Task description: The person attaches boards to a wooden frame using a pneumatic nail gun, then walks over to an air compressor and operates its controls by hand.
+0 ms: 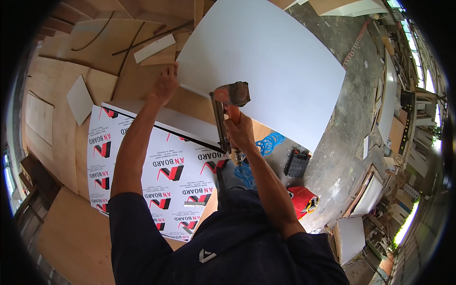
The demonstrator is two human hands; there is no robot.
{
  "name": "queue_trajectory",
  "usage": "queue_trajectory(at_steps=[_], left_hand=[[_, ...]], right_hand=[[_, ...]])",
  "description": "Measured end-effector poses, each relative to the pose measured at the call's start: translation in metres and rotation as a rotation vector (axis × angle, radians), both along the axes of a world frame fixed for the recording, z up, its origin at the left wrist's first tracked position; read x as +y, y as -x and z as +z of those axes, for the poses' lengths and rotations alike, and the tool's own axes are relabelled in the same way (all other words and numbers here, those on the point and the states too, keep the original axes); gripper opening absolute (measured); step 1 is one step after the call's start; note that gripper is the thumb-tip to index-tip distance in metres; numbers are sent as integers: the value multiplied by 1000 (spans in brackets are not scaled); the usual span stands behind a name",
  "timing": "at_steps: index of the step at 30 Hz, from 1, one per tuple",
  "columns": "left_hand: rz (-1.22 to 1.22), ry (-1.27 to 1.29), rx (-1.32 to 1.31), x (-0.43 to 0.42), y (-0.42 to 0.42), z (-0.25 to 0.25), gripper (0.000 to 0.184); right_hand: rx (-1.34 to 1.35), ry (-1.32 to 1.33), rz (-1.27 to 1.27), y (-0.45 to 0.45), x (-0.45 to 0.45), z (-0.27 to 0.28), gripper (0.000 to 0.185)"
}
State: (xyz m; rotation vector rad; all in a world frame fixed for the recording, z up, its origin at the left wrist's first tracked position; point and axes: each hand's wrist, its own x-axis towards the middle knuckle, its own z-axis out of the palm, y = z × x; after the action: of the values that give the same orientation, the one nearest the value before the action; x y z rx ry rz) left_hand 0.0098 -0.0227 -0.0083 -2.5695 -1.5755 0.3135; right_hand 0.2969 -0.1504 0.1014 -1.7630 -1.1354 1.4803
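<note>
My right hand (pixel 240 131) is wrapped around the handle of an orange and black nail gun (pixel 232 95). The gun stands upright, its nose low by the corner of a board printed "AN BOARD" (pixel 166 161). A blue coiled air hose (pixel 270 144) hangs just below that hand. At the left edge of a large plain white panel (pixel 266 61), my left hand (pixel 166 84) has its fingers curled against the edge; the fingertips are partly hidden. Between the white panel and the printed board lies a brown wooden surface, with a pale strip along the printed board's dark edge.
Plywood sheets (pixel 61 90) with loose offcuts lie on the left, including a white strip (pixel 154 48). On the concrete floor (pixel 327 114) are a black case (pixel 297 162) and a red object (pixel 302 201). Stacked boards (pixel 365 194) line the right side. A red coiled hose (pixel 356 45) lies at the far right.
</note>
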Motion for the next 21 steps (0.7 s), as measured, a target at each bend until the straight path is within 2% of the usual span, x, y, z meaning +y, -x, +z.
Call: queue_trajectory(at_steps=[2, 9, 13, 21], left_hand=[[4, 9, 22, 0, -1, 2, 93], [16, 17, -13, -1, -4, 7, 92], [21, 0, -130, -3, -1, 5, 92], [57, 30, -117, -3, -3, 5, 90]], right_hand=[[27, 102, -34, 3, 1, 12, 29], [-4, 14, -17, 4, -1, 6, 29], [61, 90, -9, 17, 7, 18, 27], [55, 57, 71, 44, 26, 12, 25]])
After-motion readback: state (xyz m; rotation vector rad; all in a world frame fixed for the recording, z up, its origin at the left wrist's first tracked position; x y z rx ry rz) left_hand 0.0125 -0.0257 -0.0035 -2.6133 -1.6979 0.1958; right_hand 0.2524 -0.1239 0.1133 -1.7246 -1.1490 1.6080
